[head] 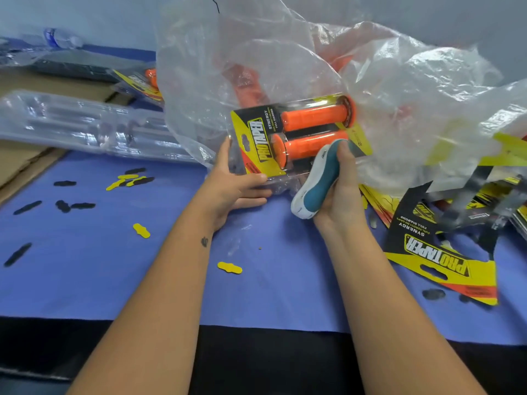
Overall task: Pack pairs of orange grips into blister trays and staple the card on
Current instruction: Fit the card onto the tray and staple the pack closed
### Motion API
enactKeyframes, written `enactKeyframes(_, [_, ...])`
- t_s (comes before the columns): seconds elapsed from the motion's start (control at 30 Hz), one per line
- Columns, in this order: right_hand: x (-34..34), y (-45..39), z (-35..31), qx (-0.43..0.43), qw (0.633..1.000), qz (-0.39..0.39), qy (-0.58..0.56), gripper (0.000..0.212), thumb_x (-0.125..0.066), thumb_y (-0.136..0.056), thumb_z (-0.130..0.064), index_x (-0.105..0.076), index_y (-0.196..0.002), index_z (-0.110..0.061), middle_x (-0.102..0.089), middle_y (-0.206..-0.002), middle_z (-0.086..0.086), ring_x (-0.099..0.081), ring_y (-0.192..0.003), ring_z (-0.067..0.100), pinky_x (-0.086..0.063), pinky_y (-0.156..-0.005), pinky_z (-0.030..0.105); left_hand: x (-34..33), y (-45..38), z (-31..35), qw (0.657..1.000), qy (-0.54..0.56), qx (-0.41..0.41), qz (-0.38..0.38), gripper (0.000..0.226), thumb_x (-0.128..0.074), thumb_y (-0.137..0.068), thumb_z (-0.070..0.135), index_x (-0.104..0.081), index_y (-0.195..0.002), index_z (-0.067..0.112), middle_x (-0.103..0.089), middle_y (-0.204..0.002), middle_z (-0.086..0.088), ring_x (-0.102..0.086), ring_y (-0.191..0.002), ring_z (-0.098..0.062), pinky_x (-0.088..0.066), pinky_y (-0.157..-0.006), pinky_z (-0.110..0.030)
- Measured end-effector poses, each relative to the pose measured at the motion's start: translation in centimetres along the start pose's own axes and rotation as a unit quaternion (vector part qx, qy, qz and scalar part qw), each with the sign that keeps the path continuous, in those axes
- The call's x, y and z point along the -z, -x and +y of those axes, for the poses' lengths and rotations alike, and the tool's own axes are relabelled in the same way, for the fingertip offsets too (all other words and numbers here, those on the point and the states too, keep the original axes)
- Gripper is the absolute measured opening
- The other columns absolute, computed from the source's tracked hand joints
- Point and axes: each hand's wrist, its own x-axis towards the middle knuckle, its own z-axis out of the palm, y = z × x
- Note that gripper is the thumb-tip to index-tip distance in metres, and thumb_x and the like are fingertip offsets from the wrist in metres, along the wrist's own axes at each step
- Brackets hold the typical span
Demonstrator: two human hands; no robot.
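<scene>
Left hand [236, 186] grips the packed blister tray [296, 135] above the tabletop [114, 266], right hand [339, 192] clutches the stapler [313, 183] at its edge (card could shift, staple missing).

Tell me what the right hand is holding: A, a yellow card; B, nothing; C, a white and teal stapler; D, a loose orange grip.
C: the right hand grips a white and teal stapler, its nose at the edge of the packed blister pack.
</scene>
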Motion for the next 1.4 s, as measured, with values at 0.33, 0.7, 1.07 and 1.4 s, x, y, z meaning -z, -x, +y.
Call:
enactKeyframes(0.33, [0.0, 0.8, -0.6, -0.026, 0.995, -0.100, 0.000, 0.022, -0.055, -0.094, -0.035, -0.071, -0.084, -0.024, -0.065, -0.079, -0.007, -0.065, -0.081, 0.011, -0.054, -0.081, 0.035, -0.7, -0.1, 0.5, 0.990, 0.098, -0.002, 0.097, 0.001, -0.065, -0.090, 0.006, -0.064, -0.089, 0.004, -0.070, -0.069, -0.008, -0.069, -0.059, -0.016, -0.059, -0.060, -0.026])
enactKeyframes(0.7, [-0.1, 1.5, 0.1, -0.113, 0.934, -0.238, 0.240, 0.056, -0.057, -0.080, -0.046, -0.061, -0.115, -0.001, -0.070, -0.087, 0.017, -0.069, -0.075, 0.028, -0.057, -0.063, 0.034, -1.2, -0.1, 0.2, 0.979, 0.163, -0.045, 0.117, 0.007, -0.063, -0.091, 0.007, -0.065, -0.084, 0.007, -0.071, -0.070, -0.008, -0.070, -0.061, -0.014, -0.056, -0.061, -0.022])
enactKeyframes(1.07, [-0.3, 1.8, -0.2, -0.217, 0.891, -0.263, 0.299, 0.050, -0.064, -0.075, -0.046, -0.061, -0.104, -0.006, -0.060, -0.077, 0.014, -0.056, -0.061, 0.025, -0.047, -0.060, 0.034, -1.0, -0.1, 0.8, 0.977, 0.207, -0.026, 0.052, 0.024, -0.053, -0.097, 0.030, -0.068, -0.098, 0.012, -0.075, -0.082, -0.006, -0.071, -0.079, -0.016, -0.057, -0.074, -0.027])
enactKeyframes(1.4, [-0.5, 1.9, 0.1, -0.164, 0.925, -0.244, 0.240, 0.044, -0.061, -0.075, -0.035, -0.062, -0.108, -0.006, -0.071, -0.085, 0.014, -0.068, -0.068, 0.025, -0.057, -0.061, 0.032, -1.4, 0.3, 1.0, 0.986, 0.117, -0.079, 0.083, 0.018, -0.061, -0.093, 0.028, -0.065, -0.077, 0.021, -0.067, -0.070, 0.005, -0.062, -0.067, -0.005, -0.049, -0.066, -0.019])
